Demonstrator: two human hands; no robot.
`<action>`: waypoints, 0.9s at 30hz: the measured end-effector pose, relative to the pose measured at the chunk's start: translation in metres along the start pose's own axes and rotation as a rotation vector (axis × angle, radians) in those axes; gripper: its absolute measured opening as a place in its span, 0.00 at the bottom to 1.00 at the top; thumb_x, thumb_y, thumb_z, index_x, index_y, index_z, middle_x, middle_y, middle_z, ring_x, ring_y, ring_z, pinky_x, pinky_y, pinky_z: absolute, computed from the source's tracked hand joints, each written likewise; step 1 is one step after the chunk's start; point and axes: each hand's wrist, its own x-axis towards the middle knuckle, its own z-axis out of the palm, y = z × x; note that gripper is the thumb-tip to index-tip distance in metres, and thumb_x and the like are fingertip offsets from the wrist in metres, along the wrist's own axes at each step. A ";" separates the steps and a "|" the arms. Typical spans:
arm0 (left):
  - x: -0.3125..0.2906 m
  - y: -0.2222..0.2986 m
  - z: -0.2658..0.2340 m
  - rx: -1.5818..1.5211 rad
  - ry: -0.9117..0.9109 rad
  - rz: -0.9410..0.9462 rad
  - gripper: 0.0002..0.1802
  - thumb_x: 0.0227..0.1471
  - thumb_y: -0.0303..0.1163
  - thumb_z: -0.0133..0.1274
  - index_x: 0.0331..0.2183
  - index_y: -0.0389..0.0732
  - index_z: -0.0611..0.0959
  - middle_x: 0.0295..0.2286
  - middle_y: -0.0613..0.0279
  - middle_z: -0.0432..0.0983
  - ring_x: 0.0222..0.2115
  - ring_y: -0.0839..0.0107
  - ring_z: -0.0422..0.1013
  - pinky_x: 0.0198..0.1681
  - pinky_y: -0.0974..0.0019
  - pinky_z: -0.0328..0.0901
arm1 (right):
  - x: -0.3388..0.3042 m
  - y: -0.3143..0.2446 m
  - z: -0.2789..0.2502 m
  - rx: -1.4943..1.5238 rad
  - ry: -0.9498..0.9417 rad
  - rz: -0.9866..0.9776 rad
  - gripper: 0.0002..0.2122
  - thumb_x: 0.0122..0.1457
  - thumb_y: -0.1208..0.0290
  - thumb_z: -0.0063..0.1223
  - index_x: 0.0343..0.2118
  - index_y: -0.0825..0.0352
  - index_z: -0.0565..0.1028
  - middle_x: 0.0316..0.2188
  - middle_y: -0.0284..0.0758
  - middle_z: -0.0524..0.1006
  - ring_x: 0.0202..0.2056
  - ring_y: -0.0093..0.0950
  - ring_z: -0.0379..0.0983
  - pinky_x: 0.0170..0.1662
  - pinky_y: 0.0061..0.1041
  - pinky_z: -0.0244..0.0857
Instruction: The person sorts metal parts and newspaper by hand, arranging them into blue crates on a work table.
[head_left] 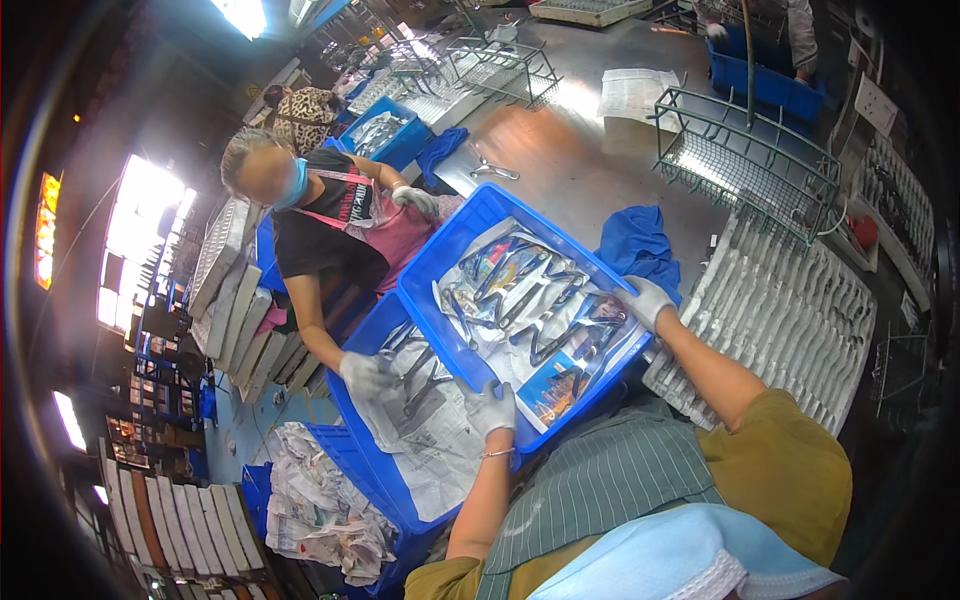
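A blue plastic crate point(420, 312), lined with newspaper and colourful printed sheets, is tilted in front of me. Several long, shiny metal tools point(520, 290) lie in it; their exact kind is hard to make out. My left hand point(490, 408), in a pale work glove, grips the crate's near-left edge. At its right rim my gloved right hand point(647, 301) is closed on the plastic. Below and left of it is a second blue crate point(345, 425), with newspaper point(440, 455) and more metal tools point(415, 370) inside. A co-worker's gloved hand point(366, 376), slightly blurred, reaches into that one.
The co-worker point(335, 220) stands across on the left. Beyond the crate are a metal table point(560, 150), a blue cloth point(640, 245) and a green wire basket point(740, 160). Ridged pale trays point(770, 320) lie right. Crumpled paper point(325, 500) fills a container at lower left.
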 end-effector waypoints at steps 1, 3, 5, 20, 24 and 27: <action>0.000 0.001 0.000 0.001 -0.002 0.001 0.16 0.43 0.46 0.53 0.33 0.49 0.83 0.57 0.44 0.46 0.47 0.50 0.64 0.48 0.60 0.62 | 0.000 0.001 0.000 0.000 0.000 0.003 0.21 0.53 0.53 0.44 0.44 0.65 0.72 0.41 0.46 0.73 0.45 0.41 0.68 0.48 0.32 0.61; 0.000 0.003 -0.002 -0.012 -0.019 -0.011 0.17 0.43 0.47 0.53 0.33 0.49 0.83 0.57 0.44 0.46 0.48 0.50 0.63 0.49 0.59 0.61 | 0.001 0.004 0.001 -0.025 0.014 0.001 0.22 0.54 0.53 0.44 0.44 0.65 0.72 0.41 0.45 0.73 0.45 0.41 0.68 0.48 0.32 0.61; 0.000 0.002 -0.001 -0.011 -0.011 -0.008 0.17 0.43 0.47 0.53 0.33 0.49 0.83 0.57 0.44 0.46 0.48 0.50 0.63 0.49 0.59 0.61 | 0.002 0.004 0.001 -0.022 0.013 0.003 0.22 0.54 0.53 0.44 0.44 0.64 0.72 0.41 0.46 0.73 0.45 0.41 0.68 0.48 0.32 0.61; -0.001 0.001 -0.001 0.001 0.035 0.036 0.16 0.43 0.46 0.52 0.32 0.48 0.83 0.57 0.44 0.47 0.46 0.50 0.65 0.48 0.60 0.61 | -0.001 0.000 -0.002 -0.016 -0.001 -0.001 0.22 0.54 0.53 0.44 0.44 0.65 0.72 0.40 0.44 0.74 0.44 0.40 0.69 0.48 0.31 0.61; -0.001 0.000 0.001 -0.003 0.049 0.035 0.16 0.42 0.46 0.53 0.32 0.48 0.83 0.57 0.43 0.47 0.46 0.51 0.65 0.48 0.60 0.61 | -0.002 -0.005 -0.003 -0.011 -0.016 0.012 0.22 0.54 0.52 0.44 0.45 0.64 0.72 0.40 0.44 0.74 0.45 0.40 0.69 0.48 0.31 0.60; -0.001 0.001 0.000 -0.012 0.024 0.022 0.17 0.42 0.46 0.53 0.33 0.48 0.83 0.57 0.42 0.48 0.46 0.51 0.65 0.48 0.60 0.61 | 0.000 0.000 -0.001 -0.025 -0.002 0.015 0.22 0.54 0.52 0.44 0.45 0.65 0.71 0.41 0.45 0.73 0.45 0.41 0.68 0.49 0.31 0.60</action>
